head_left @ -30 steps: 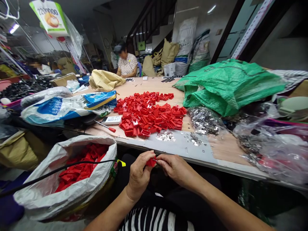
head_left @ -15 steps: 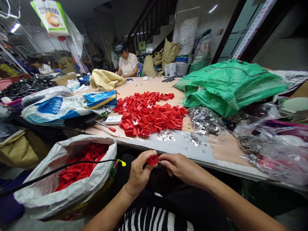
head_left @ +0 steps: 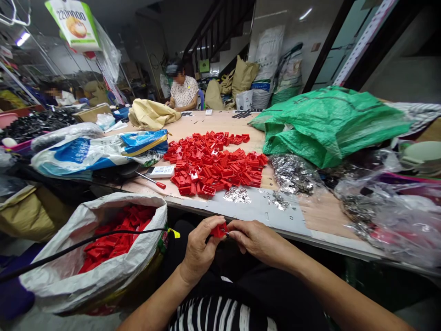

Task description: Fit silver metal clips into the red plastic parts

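Just in front of the table's near edge, my left hand is closed around a red plastic housing, its open side turned to the right. My right hand pinches a small metal piece at the housing's right side; fingers cover most of it, so its shape is unclear. Beyond my hands, a heap of similar red housings covers the middle of the table. Small flat metal pieces lie at the near edge of that heap.
To the left, a white woven sack holds more red parts. A red-handled screwdriver lies beside a white box. Right of the heap are a bag of metal pieces and a green sack. A person sits across the table.
Almost nothing differs. Both hands stay together at the red housing, with only a slight shift of the fingers and of the camera's view.
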`<control>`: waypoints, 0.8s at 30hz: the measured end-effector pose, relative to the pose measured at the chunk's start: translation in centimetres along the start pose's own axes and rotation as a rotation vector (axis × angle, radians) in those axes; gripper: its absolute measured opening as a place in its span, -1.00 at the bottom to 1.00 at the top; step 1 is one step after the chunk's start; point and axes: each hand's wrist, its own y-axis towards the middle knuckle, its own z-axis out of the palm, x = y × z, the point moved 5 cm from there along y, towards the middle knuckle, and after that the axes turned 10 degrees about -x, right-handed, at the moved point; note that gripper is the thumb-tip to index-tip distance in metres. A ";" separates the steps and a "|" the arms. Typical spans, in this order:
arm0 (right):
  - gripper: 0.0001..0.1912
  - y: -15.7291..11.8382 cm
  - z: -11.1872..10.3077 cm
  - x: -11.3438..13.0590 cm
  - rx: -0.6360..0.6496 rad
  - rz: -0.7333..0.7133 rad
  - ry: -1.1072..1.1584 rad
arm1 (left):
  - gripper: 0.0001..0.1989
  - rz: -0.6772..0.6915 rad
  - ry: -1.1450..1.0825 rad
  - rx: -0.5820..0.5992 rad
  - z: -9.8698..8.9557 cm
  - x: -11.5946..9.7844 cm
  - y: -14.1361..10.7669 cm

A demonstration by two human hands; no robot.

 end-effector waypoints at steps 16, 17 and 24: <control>-0.72 0.3 0.0 -0.3 0.016 -0.001 -0.066 | -0.65 0.032 0.008 0.046 0.2 -0.1 -0.3; -0.72 0.3 0.0 -0.3 0.018 -0.002 -0.065 | -0.65 0.036 0.010 0.047 0.2 -0.1 -0.3; -0.69 0.2 -0.3 -0.1 0.047 -0.014 -0.014 | -0.65 0.063 0.023 0.048 0.3 -0.3 -0.2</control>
